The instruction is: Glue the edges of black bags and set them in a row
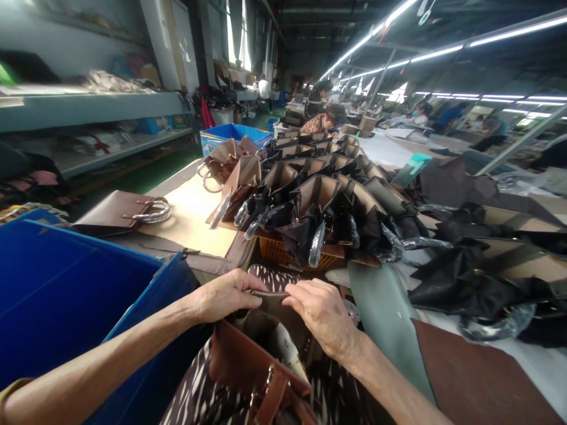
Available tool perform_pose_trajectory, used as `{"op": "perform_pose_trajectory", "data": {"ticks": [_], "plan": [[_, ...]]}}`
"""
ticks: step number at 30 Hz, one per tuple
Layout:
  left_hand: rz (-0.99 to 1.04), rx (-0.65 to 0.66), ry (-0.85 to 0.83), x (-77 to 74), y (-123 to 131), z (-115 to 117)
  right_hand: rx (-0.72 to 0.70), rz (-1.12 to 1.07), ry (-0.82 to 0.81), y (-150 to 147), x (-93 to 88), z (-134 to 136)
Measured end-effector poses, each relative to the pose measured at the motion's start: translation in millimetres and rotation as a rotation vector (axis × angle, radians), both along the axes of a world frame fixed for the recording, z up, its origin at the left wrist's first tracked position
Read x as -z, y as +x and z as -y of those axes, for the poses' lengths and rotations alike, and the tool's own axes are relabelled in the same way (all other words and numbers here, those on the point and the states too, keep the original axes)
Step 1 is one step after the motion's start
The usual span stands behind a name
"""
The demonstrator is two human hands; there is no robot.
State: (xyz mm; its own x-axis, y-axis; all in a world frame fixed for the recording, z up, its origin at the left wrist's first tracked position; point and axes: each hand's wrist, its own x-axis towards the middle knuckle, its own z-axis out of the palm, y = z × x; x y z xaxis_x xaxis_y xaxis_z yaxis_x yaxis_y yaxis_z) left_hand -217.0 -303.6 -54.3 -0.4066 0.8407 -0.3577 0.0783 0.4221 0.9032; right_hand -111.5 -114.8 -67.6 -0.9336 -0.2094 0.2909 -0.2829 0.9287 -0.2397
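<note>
**A:** Both hands in close here. The left hand and right hand are each pinched shut on the top rim of the brown handbag, which sits in the lap, just short of the tabletop.

**B:** That rim looks like the place to grip. The body seems soft and light, likely to sag. The strap and buckle down the front look like the only stiff bit.

**A:** Mouth's open, with something pale tucked inside. Can't tell what.

**B:** And the containers?

**A:** Blue bin at the left, contents out of view. Orange basket ahead, buried under a row of open bags with wrapped handles.
</note>
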Motion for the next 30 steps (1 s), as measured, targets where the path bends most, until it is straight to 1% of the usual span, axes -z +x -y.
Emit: {"op": "perform_pose_trajectory", "data": {"ticks": [1, 3, 7, 8, 10, 12, 14, 17, 19, 21, 24, 27, 30], "plan": [[-0.035, 0.009, -0.012, -1.9, 0.7, -0.2, -0.005, -0.001, 0.0, -1.2, -0.6, 2.0], [-0.165, 0.015, -0.053, -10.6, 5.3, -0.8, -0.011, -0.004, -0.003, -2.8, -0.8, 5.0], [-0.602, 0.019, -0.244, -33.4, 24.1, 0.4, -0.013, -0.006, -0.035, -3.3, 1.7, 6.8], [-0.698, 0.034, -0.29, -37.1, 28.1, 1.7, -0.011, -0.003, -0.048, -2.9, 2.2, 6.7], [-0.823, 0.077, -0.334, -40.9, 30.3, 5.2, 0.002, -0.001, -0.065, -1.0, 1.2, 6.4], [-0.863, 0.129, -0.315, -42.2, 21.9, 7.7, 0.027, -0.023, -0.054, 3.0, -4.3, 6.5], [-0.86, 0.221, -0.261, -44.2, 3.8, 5.7, 0.066, -0.09, -0.007, 8.8, -15.4, 7.7], [-0.902, 0.365, -0.172, -49.9, -28.0, -8.7, 0.145, -0.216, 0.116, 18.7, -37.8, 14.6], [-0.932, 0.376, -0.168, -51.9, -41.6, -22.5, 0.198, -0.28, 0.191, 24.5, -49.2, 23.2], [-0.923, 0.324, -0.191, -48.6, -44.7, -34.2, 0.23, -0.324, 0.234, 29.6, -52.3, 31.7], [-0.892, 0.208, -0.223, -31.3, -31.9, -41.0, 0.248, -0.337, 0.249, 37.5, -42.2, 33.9], [-0.869, 0.137, -0.215, -8.1, -10.3, -36.2, 0.261, -0.29, 0.25, 45.4, -25.7, 16.9], [-0.838, 0.137, -0.176, 8.6, 5.4, -29.9, 0.294, -0.186, 0.216, 50.5, -10.7, -8.6]]}}
